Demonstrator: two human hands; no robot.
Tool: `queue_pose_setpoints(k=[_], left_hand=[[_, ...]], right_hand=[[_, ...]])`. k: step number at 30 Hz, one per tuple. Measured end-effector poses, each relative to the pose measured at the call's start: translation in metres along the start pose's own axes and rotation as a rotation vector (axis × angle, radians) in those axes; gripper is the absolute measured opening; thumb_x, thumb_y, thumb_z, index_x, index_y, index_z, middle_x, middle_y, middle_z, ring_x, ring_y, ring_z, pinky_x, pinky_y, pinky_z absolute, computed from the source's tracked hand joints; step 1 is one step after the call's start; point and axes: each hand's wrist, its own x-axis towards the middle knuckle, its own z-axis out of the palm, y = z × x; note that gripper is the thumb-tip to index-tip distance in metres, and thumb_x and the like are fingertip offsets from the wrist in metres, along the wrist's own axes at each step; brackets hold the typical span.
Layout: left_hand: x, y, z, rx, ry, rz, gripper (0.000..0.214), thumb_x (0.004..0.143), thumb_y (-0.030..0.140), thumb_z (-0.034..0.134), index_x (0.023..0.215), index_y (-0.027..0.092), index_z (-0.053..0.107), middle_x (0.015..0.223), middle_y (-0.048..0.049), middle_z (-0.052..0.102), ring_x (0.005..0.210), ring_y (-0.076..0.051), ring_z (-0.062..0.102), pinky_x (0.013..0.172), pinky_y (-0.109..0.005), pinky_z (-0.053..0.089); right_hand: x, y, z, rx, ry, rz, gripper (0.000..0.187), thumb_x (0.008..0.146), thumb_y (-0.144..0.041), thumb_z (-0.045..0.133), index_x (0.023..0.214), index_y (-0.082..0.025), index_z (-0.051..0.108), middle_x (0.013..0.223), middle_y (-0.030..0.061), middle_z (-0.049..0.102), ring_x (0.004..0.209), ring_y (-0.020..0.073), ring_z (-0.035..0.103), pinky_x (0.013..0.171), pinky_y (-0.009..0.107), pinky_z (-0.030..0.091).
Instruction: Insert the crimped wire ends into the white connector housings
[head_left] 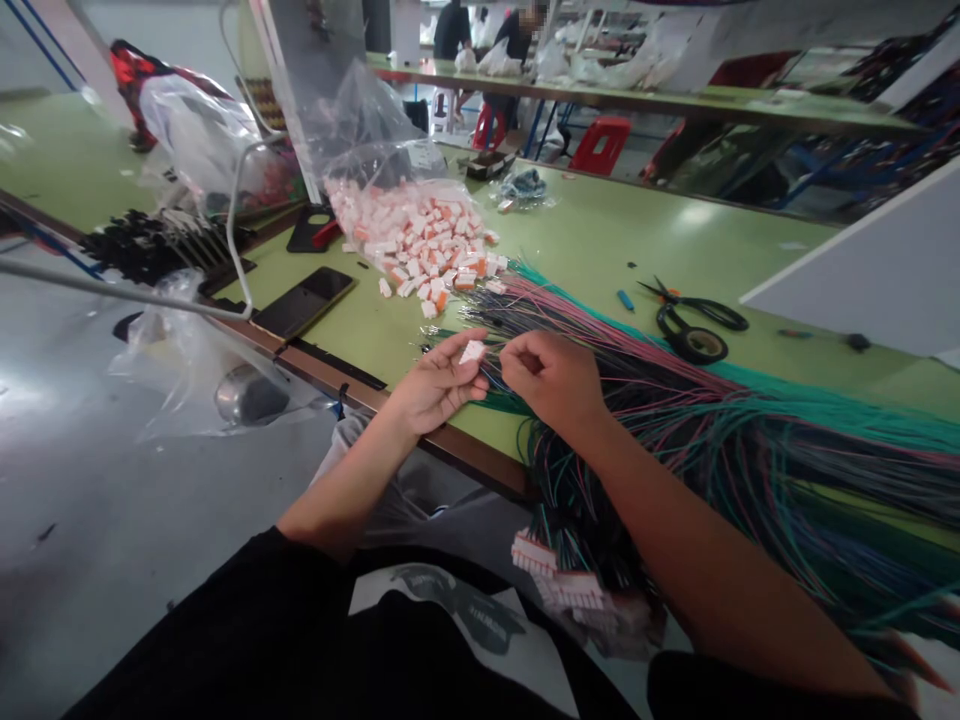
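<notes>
My left hand [439, 385] pinches a small white connector housing [472, 352] between thumb and fingers, over the table's front edge. Close by on its right, my right hand [551, 375] has its fingers curled together in a pinch; whether a wire end is in them I cannot make out. Beneath and beyond both hands lies a long bundle of green, pink and black wires [637, 340], stripped ends toward the left. A heap of white and orange connector housings [431, 240] spills from a clear plastic bag [375, 130] just beyond my left hand.
A phone [306, 303] lies left of the heap. Scissors [701, 305], black tape [701, 345] and a small blue piece [625, 300] sit beyond the wires. Finished-looking connectors [559, 575] hang at the front edge. A bent metal rod [238, 230] juts in from the left. People are at a far table.
</notes>
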Motion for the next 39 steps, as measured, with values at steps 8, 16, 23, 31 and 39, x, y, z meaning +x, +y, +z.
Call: queue_pose_setpoints(k=[8,16,23,31,39], left_hand=[[-0.001,-0.007,-0.001,0.033,-0.003,0.061,0.028,0.073,0.006,0.066,0.099,0.013,0.06,0.064,0.0032,0.061,0.053,-0.007,0.061,0.053,-0.017,0.051],[-0.003,-0.015,0.002,0.128,0.048,0.177,0.035,0.066,0.019,0.076,0.096,0.017,0.058,0.064,0.0047,0.06,0.054,-0.009,0.061,0.053,-0.02,0.052],[-0.003,-0.028,0.002,0.191,0.082,0.234,0.032,0.067,0.02,0.076,0.094,0.018,0.058,0.065,0.0047,0.061,0.053,-0.007,0.06,0.053,-0.02,0.052],[-0.002,-0.028,0.0,0.092,0.121,0.155,0.035,0.066,0.018,0.075,0.097,0.016,0.057,0.063,0.0047,0.061,0.053,-0.008,0.061,0.055,-0.02,0.053],[-0.002,-0.03,0.003,0.181,0.174,0.187,0.033,0.064,0.018,0.076,0.09,0.016,0.056,0.059,0.0056,0.061,0.048,-0.006,0.058,0.049,-0.017,0.049]], right_hand=[[-0.001,0.0,0.003,-0.074,0.028,0.018,0.011,0.066,-0.026,0.048,0.058,-0.02,0.053,0.052,-0.0017,0.052,0.049,0.0106,0.042,0.054,0.025,0.032],[-0.003,-0.004,0.004,-0.041,-0.017,0.081,0.011,0.067,-0.025,0.049,0.058,-0.022,0.053,0.052,-0.0014,0.053,0.051,0.0119,0.044,0.054,0.025,0.032],[-0.003,-0.003,0.006,0.061,-0.082,0.131,0.011,0.066,-0.024,0.05,0.056,-0.021,0.053,0.05,-0.0027,0.053,0.05,0.0103,0.044,0.053,0.023,0.032],[0.003,0.006,0.003,0.091,-0.185,0.133,0.009,0.068,-0.023,0.051,0.061,-0.02,0.055,0.055,-0.0028,0.055,0.051,0.01,0.045,0.055,0.023,0.034],[-0.003,0.003,0.01,-0.021,-0.195,0.088,0.013,0.072,-0.021,0.048,0.059,-0.02,0.052,0.055,-0.0016,0.055,0.052,0.0104,0.044,0.055,0.024,0.032]])
